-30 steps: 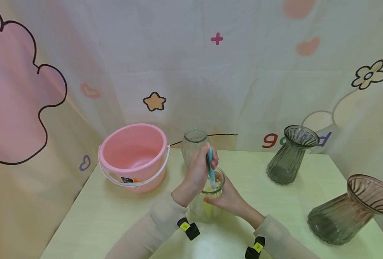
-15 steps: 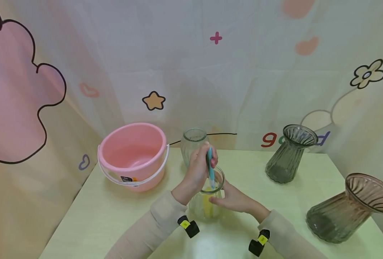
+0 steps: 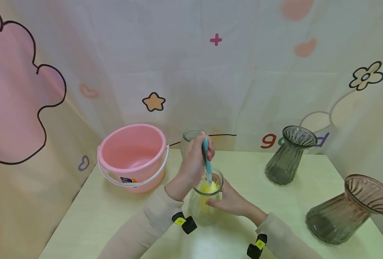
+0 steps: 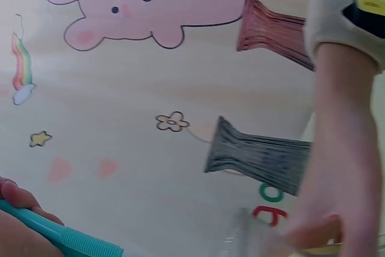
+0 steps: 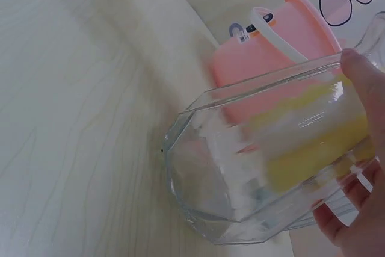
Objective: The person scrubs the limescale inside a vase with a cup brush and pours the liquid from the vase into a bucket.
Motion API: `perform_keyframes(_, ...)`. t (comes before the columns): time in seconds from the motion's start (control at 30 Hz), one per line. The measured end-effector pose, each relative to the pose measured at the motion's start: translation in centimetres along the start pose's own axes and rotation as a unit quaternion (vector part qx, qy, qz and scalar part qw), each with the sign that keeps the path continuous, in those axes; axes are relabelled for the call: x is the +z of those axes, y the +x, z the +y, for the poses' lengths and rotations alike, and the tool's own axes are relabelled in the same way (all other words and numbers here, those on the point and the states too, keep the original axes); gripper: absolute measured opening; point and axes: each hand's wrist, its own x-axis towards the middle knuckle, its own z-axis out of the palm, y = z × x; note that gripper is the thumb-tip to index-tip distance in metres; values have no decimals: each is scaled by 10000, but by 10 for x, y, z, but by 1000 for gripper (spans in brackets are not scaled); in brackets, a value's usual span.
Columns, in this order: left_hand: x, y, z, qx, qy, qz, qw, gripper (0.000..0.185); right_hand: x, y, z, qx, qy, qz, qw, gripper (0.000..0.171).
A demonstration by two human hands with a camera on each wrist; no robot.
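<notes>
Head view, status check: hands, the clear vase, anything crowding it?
Left hand grips teal brush handle, yellow sponge head at the vase mouth. Right hand holds clear vase on table. Second clear vase close behind.

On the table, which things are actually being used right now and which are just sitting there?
In use:
left hand gripping the teal brush handle
yellow sponge head inside the clear glass vase
right hand holding that vase

Lying about:
pink bucket
second clear vase
grey ribbed vase
brown ribbed vase
</notes>
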Motion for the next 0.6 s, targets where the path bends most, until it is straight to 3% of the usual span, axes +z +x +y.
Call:
perform_keyframes(0.2, 4, 4, 31, 345, -202, -100, 9991, 41, 4, 0, -3, -220, -219, 402, 9987, 71)
perform_keyframes(0.33, 6, 5, 43, 474, -243, -232, 9983, 39, 6, 0, -21, -339, -247, 708, 9966, 78)
perform_keyframes(0.47, 7, 5, 42, 473, -234, -254, 9983, 39, 7, -1, -37, -332, -339, 927, 9946, 83)
perform_keyframes(0.6, 5, 4, 30, 324, -247, -125, 9991, 40, 10, 0, -30, -113, -458, 1070, 9931, 81)
